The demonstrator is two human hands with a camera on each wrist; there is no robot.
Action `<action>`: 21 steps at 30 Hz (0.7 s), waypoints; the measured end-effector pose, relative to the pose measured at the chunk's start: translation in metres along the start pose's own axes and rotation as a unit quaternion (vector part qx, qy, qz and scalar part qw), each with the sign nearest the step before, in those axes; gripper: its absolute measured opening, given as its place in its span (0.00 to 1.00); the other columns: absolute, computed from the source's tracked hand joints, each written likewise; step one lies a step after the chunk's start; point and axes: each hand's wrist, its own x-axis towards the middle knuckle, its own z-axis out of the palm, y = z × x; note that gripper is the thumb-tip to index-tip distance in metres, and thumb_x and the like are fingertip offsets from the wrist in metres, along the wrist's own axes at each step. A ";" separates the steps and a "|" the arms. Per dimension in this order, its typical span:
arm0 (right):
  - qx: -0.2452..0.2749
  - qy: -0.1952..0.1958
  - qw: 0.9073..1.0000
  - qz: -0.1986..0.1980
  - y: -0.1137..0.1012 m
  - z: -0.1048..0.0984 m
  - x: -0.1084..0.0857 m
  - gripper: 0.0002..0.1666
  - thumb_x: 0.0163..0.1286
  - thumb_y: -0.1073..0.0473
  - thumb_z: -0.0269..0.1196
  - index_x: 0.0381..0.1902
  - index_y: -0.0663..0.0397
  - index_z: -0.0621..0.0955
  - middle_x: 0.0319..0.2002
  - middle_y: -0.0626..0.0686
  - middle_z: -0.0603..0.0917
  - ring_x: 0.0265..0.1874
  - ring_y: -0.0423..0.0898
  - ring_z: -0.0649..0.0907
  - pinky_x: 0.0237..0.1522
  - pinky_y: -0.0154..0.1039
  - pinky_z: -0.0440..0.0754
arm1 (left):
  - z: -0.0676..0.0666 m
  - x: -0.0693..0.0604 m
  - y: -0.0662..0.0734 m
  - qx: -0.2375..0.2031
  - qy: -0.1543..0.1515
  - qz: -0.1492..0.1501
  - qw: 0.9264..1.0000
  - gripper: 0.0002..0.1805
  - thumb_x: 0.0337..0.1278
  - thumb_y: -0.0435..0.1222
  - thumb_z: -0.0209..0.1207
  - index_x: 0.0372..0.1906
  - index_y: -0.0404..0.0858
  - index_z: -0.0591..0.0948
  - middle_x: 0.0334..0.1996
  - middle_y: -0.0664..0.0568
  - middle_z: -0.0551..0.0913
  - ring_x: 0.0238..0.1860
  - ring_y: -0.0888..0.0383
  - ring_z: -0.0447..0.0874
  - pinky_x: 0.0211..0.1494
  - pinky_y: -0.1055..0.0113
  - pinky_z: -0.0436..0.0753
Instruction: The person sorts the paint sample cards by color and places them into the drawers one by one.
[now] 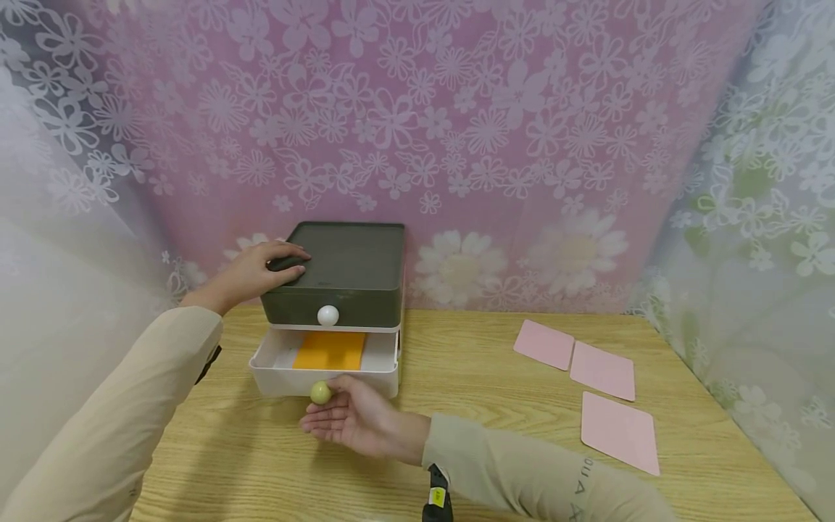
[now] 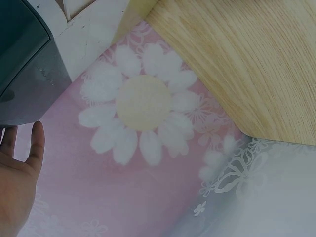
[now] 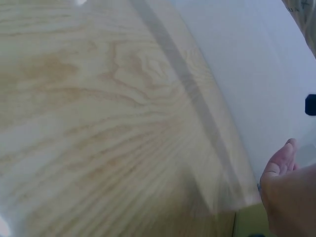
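Note:
A small two-drawer box has a dark grey upper part (image 1: 333,308) with a white round knob (image 1: 328,315). Below it the white lower drawer (image 1: 261,373) is pulled out, and an orange sheet (image 1: 329,351) lies inside. My left hand (image 1: 261,272) rests on the left edge of the dark top; the left wrist view shows this hand (image 2: 19,182) against the box's dark side (image 2: 29,64). At the drawer front my right hand (image 1: 359,420) is palm up with fingers extended, its thumb beside the yellow-green knob (image 1: 320,392). The right wrist view shows only part of that hand (image 3: 289,187).
Three pink square cards (image 1: 620,431) lie on the right side of the wooden table (image 1: 470,384). A flowered pink curtain (image 1: 457,145) hangs close behind the box, with pale curtains at both sides.

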 end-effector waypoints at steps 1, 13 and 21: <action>0.001 0.003 1.000 -0.003 -0.002 -0.001 0.002 0.26 0.66 0.51 0.48 0.43 0.73 0.75 0.40 0.63 0.80 0.40 0.50 0.82 0.59 0.45 0.72 | 0.000 0.000 0.000 0.001 -0.001 0.001 1.000 0.23 0.61 0.49 0.53 0.57 0.43 0.75 0.63 0.43 0.68 0.68 0.41 0.55 0.68 0.41 0.53; 0.007 -0.002 1.000 0.009 -0.030 -0.021 0.040 0.31 0.67 0.52 0.46 0.53 0.77 0.69 0.56 0.72 0.70 0.54 0.58 0.76 0.63 0.46 0.67 | -0.002 -0.001 0.002 -0.003 -0.015 -0.012 1.000 0.25 0.61 0.52 0.51 0.59 0.44 0.73 0.65 0.44 0.65 0.70 0.41 0.51 0.67 0.40 0.52; 0.007 -0.006 1.000 0.010 -0.040 -0.026 0.049 0.33 0.67 0.52 0.45 0.57 0.80 0.66 0.59 0.73 0.66 0.60 0.61 0.70 0.66 0.48 0.62 | -0.002 -0.001 0.002 -0.006 -0.015 -0.014 1.000 0.25 0.61 0.52 0.51 0.59 0.45 0.73 0.65 0.44 0.65 0.70 0.42 0.50 0.68 0.40 0.52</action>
